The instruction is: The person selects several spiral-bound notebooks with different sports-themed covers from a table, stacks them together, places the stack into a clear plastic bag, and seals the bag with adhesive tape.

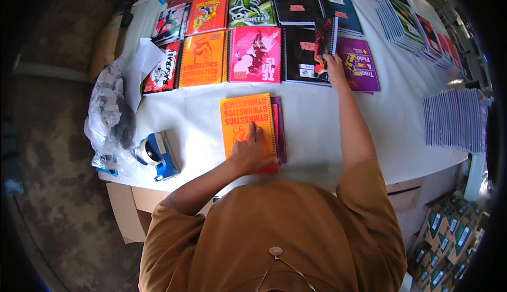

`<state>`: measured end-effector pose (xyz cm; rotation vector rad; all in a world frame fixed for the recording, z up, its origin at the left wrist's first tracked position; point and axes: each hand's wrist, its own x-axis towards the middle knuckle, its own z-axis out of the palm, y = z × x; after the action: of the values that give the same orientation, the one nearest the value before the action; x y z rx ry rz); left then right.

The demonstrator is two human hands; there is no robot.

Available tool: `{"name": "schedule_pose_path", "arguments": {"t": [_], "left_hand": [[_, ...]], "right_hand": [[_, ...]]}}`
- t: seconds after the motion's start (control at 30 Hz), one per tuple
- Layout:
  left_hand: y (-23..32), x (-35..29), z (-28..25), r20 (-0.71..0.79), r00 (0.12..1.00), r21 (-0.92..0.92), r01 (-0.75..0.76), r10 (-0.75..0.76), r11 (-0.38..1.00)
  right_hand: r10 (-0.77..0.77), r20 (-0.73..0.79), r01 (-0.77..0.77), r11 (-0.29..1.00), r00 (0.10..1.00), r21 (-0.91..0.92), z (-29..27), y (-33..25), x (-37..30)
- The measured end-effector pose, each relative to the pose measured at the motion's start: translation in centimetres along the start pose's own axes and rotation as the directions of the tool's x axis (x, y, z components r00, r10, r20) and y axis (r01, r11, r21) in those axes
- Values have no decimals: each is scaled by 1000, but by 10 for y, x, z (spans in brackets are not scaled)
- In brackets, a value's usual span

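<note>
My left hand rests on an orange spiral notebook, with its fingers stretched over the cover. Purple and pink notebooks lie beneath, their edges sticking out at the right. Reaching to the far right, my right hand grips a dark spiral notebook with a red and orange picture. It is tilted up over a black notebook and beside a purple one. In the same near row lie a pink notebook, another orange one and a red and white one.
A far row includes a red notebook, a green one and a dark blue one. A blue tape dispenser and crumpled clear plastic sit at left. Notebook stacks line the right edge of the white-covered table.
</note>
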<state>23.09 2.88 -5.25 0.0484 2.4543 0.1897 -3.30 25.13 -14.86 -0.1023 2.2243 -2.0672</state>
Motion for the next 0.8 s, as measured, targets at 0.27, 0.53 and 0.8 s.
{"name": "schedule_pose_path", "arguments": {"t": [0.27, 0.53, 0.8], "left_hand": [[-279, 120, -73, -750, 417, -229, 565, -514, 793], [-245, 89, -136, -822, 426, -321, 200, -377, 926], [-136, 3, 25, -365, 717, 276, -525, 593, 805]], "right_hand": [[24, -37, -21, 997, 999, 79, 8, 0, 0], [5, -62, -3, 999, 998, 32, -18, 8, 3], [-329, 207, 262, 919, 921, 296, 59, -114, -55]]}}
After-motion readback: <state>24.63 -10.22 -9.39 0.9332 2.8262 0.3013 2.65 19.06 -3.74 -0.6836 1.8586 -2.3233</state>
